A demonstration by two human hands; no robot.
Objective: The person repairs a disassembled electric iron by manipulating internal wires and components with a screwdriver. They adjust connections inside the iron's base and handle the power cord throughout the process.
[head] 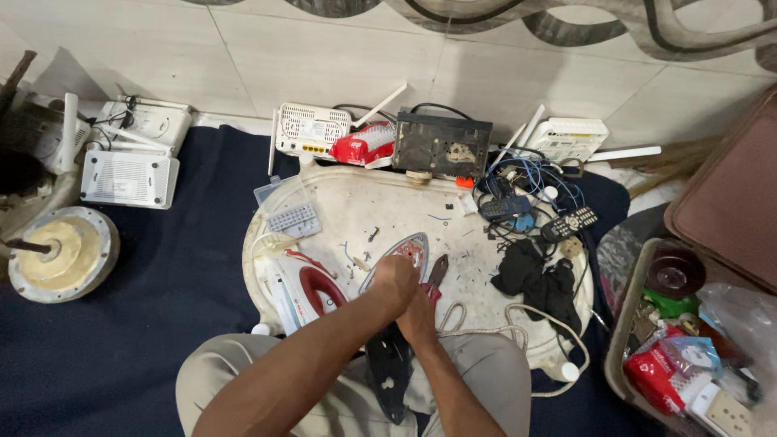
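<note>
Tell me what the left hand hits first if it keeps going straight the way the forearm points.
Most likely the iron soleplate that the left hand already rests on; further along that line sits the dark metal box at the tray's far edge. Depth is hard to judge.

Iron soleplate [407,249], silver w/ red patch, lies flat on the white tray under my hands, tip pointing away. Red-handled pliers [436,275] just right of it, touching.
</note>
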